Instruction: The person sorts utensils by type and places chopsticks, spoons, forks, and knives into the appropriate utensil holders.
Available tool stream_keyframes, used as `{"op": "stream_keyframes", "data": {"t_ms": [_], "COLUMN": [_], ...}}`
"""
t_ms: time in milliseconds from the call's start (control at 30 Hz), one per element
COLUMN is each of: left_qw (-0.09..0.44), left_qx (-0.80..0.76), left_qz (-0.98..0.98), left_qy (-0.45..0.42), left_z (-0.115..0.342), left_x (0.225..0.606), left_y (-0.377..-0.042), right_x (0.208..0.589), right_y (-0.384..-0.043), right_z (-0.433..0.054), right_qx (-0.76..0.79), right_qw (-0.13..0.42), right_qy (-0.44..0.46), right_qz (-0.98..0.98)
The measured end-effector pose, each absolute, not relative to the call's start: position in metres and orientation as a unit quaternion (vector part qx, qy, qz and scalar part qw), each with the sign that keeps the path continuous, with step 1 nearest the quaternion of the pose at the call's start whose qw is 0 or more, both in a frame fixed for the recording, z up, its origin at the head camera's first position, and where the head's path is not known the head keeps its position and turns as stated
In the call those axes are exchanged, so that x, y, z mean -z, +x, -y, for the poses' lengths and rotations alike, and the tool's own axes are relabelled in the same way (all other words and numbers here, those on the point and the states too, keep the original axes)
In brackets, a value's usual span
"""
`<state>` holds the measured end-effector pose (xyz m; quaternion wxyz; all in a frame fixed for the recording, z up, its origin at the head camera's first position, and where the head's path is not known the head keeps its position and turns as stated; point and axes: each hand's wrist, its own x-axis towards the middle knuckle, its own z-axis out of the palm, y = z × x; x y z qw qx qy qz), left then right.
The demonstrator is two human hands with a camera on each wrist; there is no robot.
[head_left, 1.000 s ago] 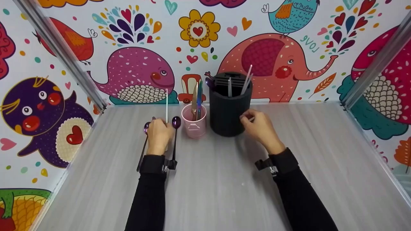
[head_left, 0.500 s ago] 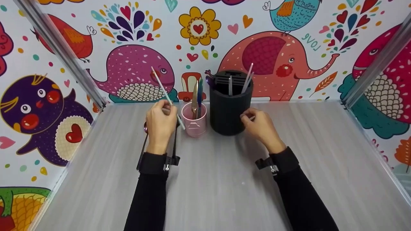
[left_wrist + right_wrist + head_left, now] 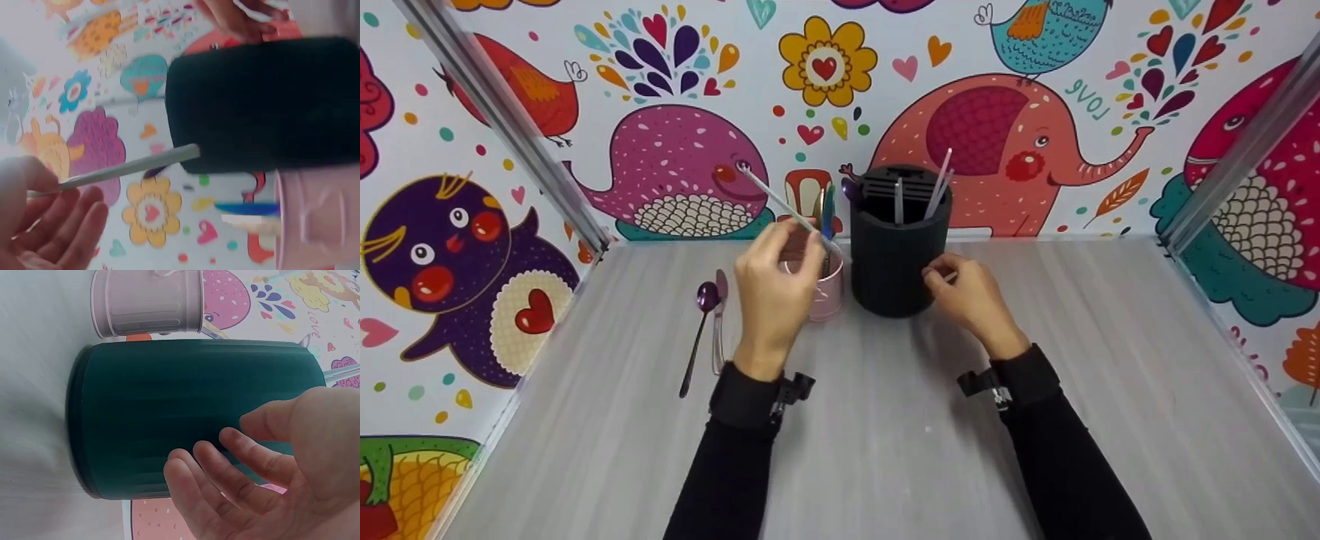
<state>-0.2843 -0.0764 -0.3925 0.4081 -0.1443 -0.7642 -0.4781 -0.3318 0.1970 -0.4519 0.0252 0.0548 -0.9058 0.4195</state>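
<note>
My left hand (image 3: 772, 296) pinches a pale, tapering chopstick (image 3: 780, 196) between thumb and fingers, in front of the small pink bucket (image 3: 827, 300). In the left wrist view the thick end of the chopstick points toward the black cutlery holder (image 3: 259, 107), above the bucket's mouth. My right hand (image 3: 975, 304) is at the holder's right side with its fingers loosely bent and nothing in them; whether the fingertips touch the wall is unclear. Several pale sticks (image 3: 937, 187) and a purple spoon (image 3: 851, 191) stand in the holder. Colourful knife-like pieces (image 3: 828, 214) stand in the bucket.
Left of my left hand, a purple spoon (image 3: 706, 297) and a knife (image 3: 720, 289) lie on the grey wood-look table (image 3: 870, 450). Behind stands a patterned wall (image 3: 825, 120), with metal posts (image 3: 510, 127) at its corners.
My left hand has lifted the chopstick from beside the spoons, tilted it and carried it right toward the holder. The spoon and knife at left are now uncovered. My right hand has stayed put.
</note>
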Motion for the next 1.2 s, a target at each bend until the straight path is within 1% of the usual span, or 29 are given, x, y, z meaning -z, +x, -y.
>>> {"op": "stream_keyframes", "data": {"t_ms": [167,400,667,933,1200], "left_qw": [0.425,0.421,0.414,0.375,0.351], "left_qx": [0.479,0.456,0.355,0.300,0.250], "left_qz": [0.749,0.757,0.816,0.862,0.890], "left_qy": [-0.170,-0.206,-0.191,-0.161,-0.148], "left_z": [0.053,0.021,-0.008,-0.017,-0.021], "left_x": [0.384,0.369,0.374,0.382,0.386], "left_y": [-0.285,-0.289,-0.300,-0.309,-0.318], "right_x": [0.452,0.453,0.454,0.455,0.456], "right_y": [-0.331,-0.332,-0.333,-0.334,-0.334], "right_z": [-0.196,-0.197,-0.196,-0.196,-0.195], "right_qx": [-0.410,-0.408,-0.404,-0.401,-0.396], "right_qw": [0.039,0.046,0.054,0.058,0.057], "right_qy": [0.063,0.066,0.072,0.071,0.080], "right_qz": [0.909,0.910,0.910,0.911,0.913]}}
